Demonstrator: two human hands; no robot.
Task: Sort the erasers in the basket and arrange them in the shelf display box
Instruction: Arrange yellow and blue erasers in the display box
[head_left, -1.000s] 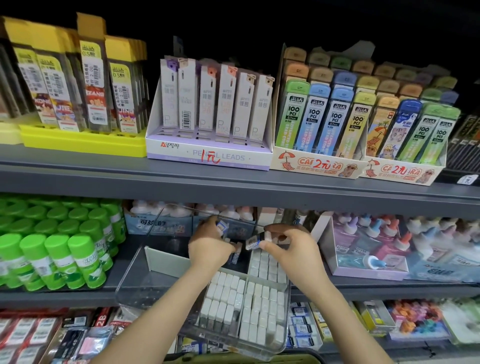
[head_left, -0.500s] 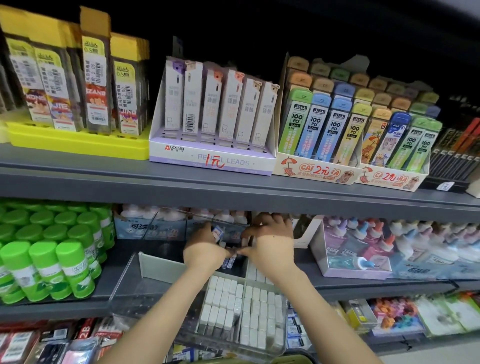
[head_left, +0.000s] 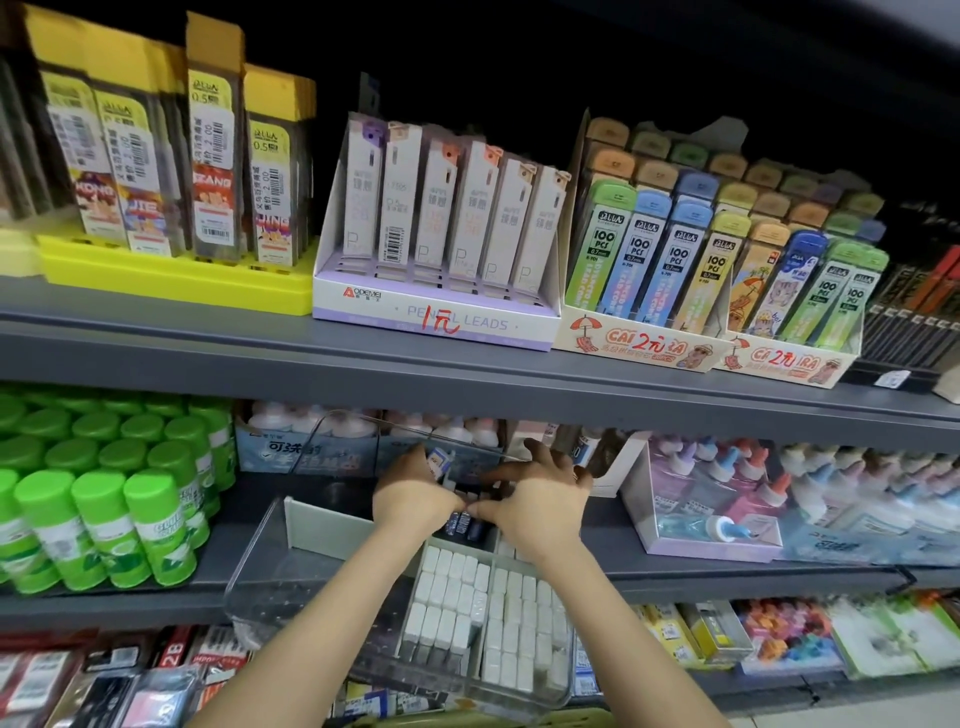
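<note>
Filling the front of the clear display box (head_left: 260, 571), white erasers (head_left: 457, 587) stand in tight rows, while at its back the left hand (head_left: 415, 501) pinches a blue-and-white wrapped eraser (head_left: 438, 461) and the right hand (head_left: 540, 501) rests spread fingers (head_left: 501, 474) on dark-sleeved erasers (head_left: 470, 525); green glue sticks (head_left: 104, 519) crowd the box's left.

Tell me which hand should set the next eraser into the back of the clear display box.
Left, probably. The left hand holds a wrapped eraser just above the dark erasers at the back of the display box. The right hand shows none, its fingers spread over that row.
</note>
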